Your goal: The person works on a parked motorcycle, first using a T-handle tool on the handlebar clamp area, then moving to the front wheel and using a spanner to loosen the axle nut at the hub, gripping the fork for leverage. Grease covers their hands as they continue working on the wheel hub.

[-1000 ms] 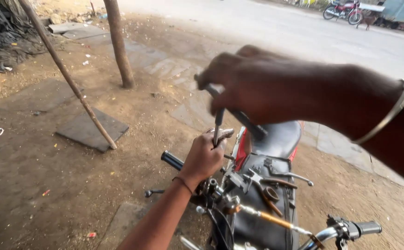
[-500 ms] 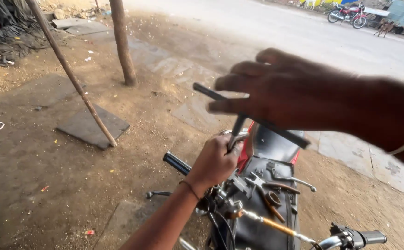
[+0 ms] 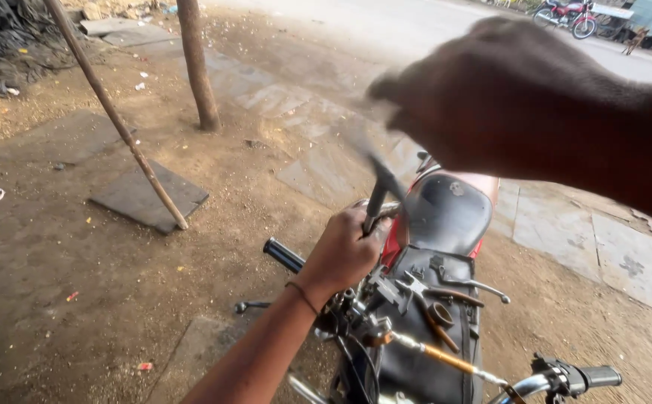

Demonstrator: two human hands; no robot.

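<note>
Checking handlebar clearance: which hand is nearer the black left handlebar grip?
Left. The left hand sits just right of the black grip, clutching a dark rod; the right hand is raised well above.

Tree trunk (image 3: 197,67), leaning pole (image 3: 117,120), flat slab (image 3: 149,196), perhaps stone; parked motorbike (image 3: 565,16).

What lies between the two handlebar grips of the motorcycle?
In the head view, between the left grip and right grip lie the left hand, loose tools on the black seat, and an orange-handled screwdriver.
</note>
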